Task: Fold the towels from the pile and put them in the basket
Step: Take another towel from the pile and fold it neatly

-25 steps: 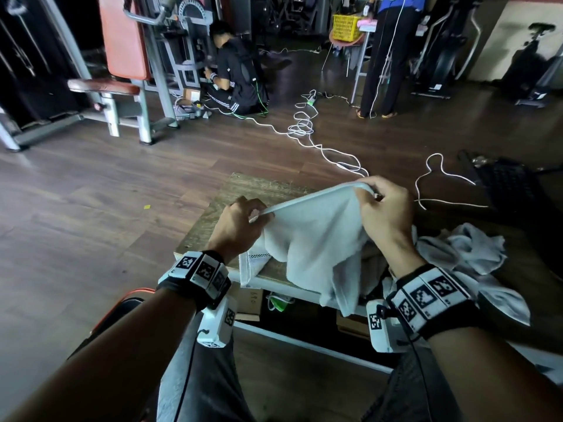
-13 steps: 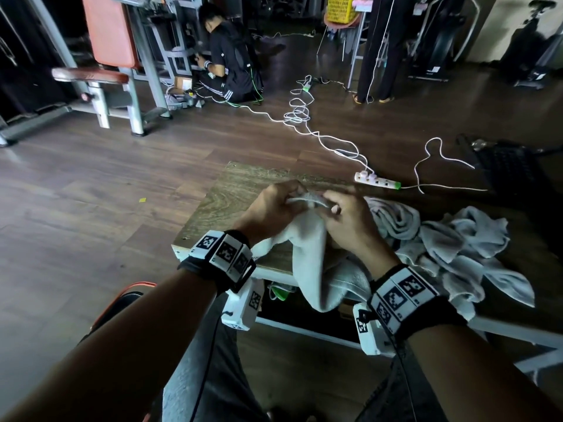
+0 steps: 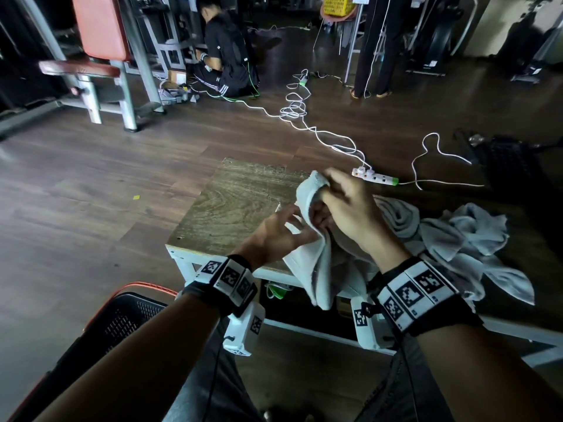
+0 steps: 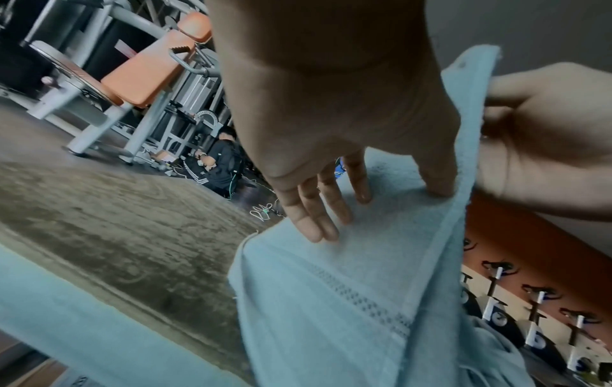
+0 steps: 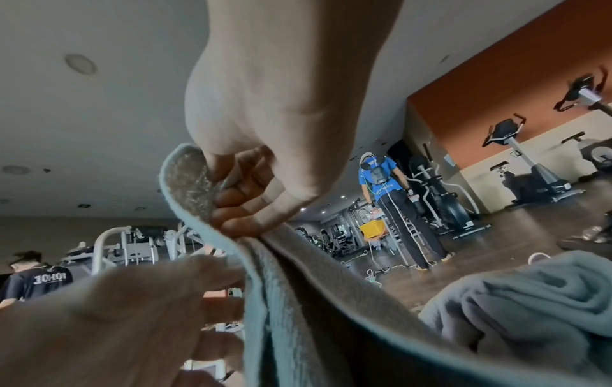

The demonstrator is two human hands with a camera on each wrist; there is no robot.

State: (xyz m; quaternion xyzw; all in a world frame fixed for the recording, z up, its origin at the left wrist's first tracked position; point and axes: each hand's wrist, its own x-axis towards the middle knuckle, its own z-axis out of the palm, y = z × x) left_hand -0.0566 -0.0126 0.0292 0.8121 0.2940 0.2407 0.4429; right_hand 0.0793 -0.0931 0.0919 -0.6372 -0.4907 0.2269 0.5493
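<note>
A white towel (image 3: 318, 263), doubled lengthwise, hangs from my right hand (image 3: 330, 193) down over the front edge of the wooden table (image 3: 237, 202). In the right wrist view my right hand (image 5: 232, 199) has its fingers curled round the towel's (image 5: 298, 301) upper edge. My left hand (image 3: 291, 222) lies with straight fingers flat on the left face of the towel; the left wrist view shows the left hand (image 4: 331, 214) resting on the cloth (image 4: 331, 301) beside the fold. The pile of crumpled towels (image 3: 457, 236) lies on the table to the right. A black basket (image 3: 128, 321) with an orange rim stands at my lower left.
A white power strip (image 3: 374, 176) and loose cables lie on the floor just beyond the table. A person crouches (image 3: 225, 56) by a gym machine (image 3: 100, 56) at the back, and another stands (image 3: 377, 41) near a yellow basket (image 3: 335, 4). Dark wooden floor lies left of the table.
My hands came together from a spread hold, doubling the towel. My right hand now holds the joined edge higher, while my left hand has let go and flattened against the cloth.
</note>
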